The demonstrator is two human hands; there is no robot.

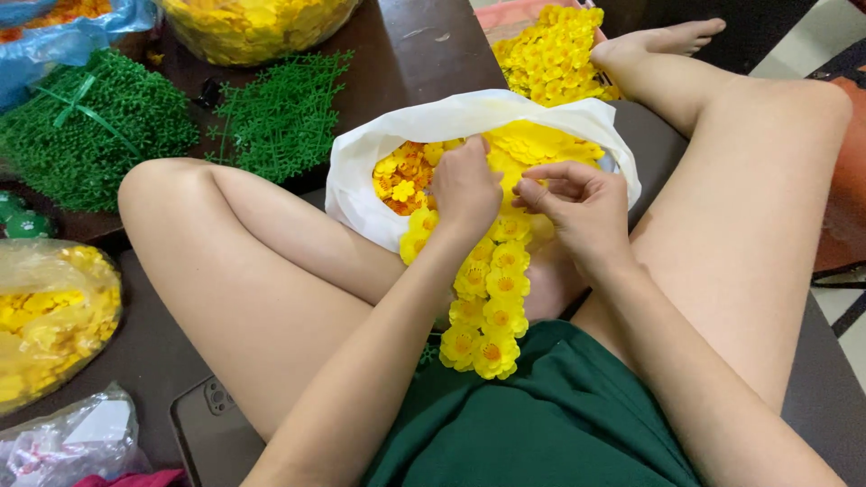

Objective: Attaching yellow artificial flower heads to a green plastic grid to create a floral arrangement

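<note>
A white plastic bag (361,171) full of loose yellow artificial flowers (401,176) lies open between my crossed legs. A garland of yellow flowers (487,307) hangs from my hands down to my green shorts. My left hand (465,185) grips the top of the garland at the bag's mouth, fingers closed. My right hand (577,203) is beside it, fingertips pinched together near the garland's top; whether it holds a single flower is too small to tell.
Green plastic stem bundles (90,126) and loose green sprigs (284,113) lie at the left. A clear bag of yellow flowers (50,316) sits near my left knee. More flowers (550,54) are heaped behind the bag. A phone (212,428) lies on the floor.
</note>
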